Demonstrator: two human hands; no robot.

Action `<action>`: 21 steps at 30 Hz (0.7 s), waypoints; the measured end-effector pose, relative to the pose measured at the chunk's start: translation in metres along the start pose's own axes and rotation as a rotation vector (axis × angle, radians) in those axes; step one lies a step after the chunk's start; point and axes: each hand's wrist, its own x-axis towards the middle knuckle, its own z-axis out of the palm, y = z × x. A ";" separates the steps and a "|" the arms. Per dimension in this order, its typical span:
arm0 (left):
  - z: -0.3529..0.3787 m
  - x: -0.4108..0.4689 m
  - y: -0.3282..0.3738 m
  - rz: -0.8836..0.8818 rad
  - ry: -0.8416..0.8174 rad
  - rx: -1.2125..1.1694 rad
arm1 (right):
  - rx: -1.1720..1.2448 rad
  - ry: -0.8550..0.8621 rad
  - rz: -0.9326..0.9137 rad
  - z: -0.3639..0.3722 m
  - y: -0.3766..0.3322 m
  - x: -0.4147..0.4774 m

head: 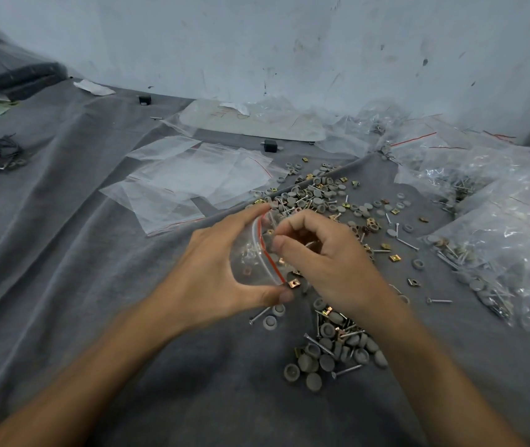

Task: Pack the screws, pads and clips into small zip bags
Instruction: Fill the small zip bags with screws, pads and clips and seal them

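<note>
left hand (215,272) grips a small zip bag (252,256) open over the cloth (96,285); right hand (325,259) pinches a small part (310,244) at its mouth; filled bags (499,240) lie right, many loose screws, pads and clips (328,343) and empty bags (199,175) await packing

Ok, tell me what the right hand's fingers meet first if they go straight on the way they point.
Probably the open mouth of the zip bag, which the left hand holds; the fingers of the right hand point left, close to its red-striped rim. Depth is unclear.
</note>
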 end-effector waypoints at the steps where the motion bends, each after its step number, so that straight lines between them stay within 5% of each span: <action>1: 0.000 0.000 0.000 0.000 0.002 -0.009 | -0.011 0.031 -0.010 0.000 0.000 0.000; 4: 0.000 0.000 -0.002 0.003 0.005 -0.011 | 0.002 0.092 -0.053 -0.002 -0.002 0.000; 8: -0.002 0.001 -0.004 -0.008 0.022 -0.117 | 0.256 -0.051 -0.052 -0.009 -0.005 0.000; 10: -0.008 0.002 -0.006 -0.036 0.063 -0.182 | 0.270 0.038 -0.024 -0.019 -0.001 0.002; 13: -0.017 0.003 -0.010 -0.059 0.113 -0.224 | 0.030 0.143 0.042 -0.036 0.012 0.003; 17: -0.020 0.004 -0.011 -0.030 0.142 -0.253 | -0.458 -0.038 0.114 -0.036 0.027 0.002; 21: -0.021 0.004 -0.010 -0.026 0.133 -0.254 | -0.693 -0.235 0.143 -0.026 0.033 0.003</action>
